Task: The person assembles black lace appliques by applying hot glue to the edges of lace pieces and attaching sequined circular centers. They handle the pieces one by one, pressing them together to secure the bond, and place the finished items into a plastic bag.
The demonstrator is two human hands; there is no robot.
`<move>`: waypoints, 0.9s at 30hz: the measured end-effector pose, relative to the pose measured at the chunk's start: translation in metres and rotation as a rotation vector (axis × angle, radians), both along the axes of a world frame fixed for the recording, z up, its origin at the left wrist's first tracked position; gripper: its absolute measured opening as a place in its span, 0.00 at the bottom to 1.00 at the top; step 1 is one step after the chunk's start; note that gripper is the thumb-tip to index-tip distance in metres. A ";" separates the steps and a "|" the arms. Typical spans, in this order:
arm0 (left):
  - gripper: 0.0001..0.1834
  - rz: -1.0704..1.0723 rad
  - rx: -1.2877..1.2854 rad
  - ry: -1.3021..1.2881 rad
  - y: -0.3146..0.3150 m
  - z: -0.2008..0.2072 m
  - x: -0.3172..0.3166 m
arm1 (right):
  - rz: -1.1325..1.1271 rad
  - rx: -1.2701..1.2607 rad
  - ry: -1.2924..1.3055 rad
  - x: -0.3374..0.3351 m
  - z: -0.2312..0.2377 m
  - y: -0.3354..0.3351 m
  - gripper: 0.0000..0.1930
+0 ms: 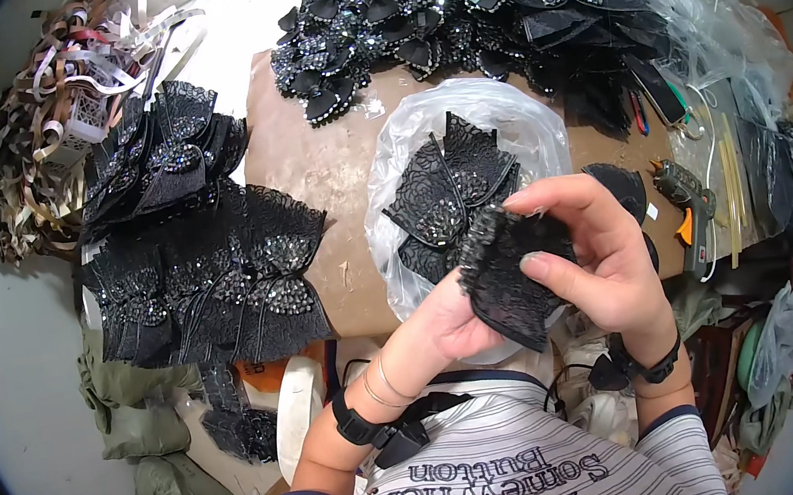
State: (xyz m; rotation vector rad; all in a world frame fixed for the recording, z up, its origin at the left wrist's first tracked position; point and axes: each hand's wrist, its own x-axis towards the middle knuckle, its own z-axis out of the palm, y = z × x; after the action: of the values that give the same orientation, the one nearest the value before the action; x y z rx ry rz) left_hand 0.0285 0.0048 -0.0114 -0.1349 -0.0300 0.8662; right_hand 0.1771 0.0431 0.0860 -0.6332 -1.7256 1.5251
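One right hand (pixel 612 267) pinches a black lace piece (pixel 514 290) by the plastic bag (pixel 395 273), maybe to steady it; I can't tell how the left hand (pixel 459 324) grips.

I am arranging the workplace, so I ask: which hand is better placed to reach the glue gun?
Probably the right hand: the glue gun lies on its side. The left hand is farther. The right hand is holding the black lace piece, though.
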 end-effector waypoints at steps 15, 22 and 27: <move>0.10 0.510 0.446 1.192 -0.014 0.078 -0.026 | -0.072 -0.287 0.145 0.028 -0.068 0.001 0.09; 0.08 0.323 0.484 1.362 -0.018 0.079 -0.020 | -0.049 0.245 -0.005 0.030 -0.073 0.013 0.07; 0.07 0.401 0.550 1.397 -0.015 0.078 -0.020 | -0.094 0.357 0.022 0.033 -0.071 0.011 0.12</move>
State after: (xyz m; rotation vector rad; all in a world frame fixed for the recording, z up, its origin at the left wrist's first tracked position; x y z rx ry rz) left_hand 0.0090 -0.0102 0.0662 1.0333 1.0326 1.1623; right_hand 0.2098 0.0541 0.0146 -0.5016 -1.8630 1.1166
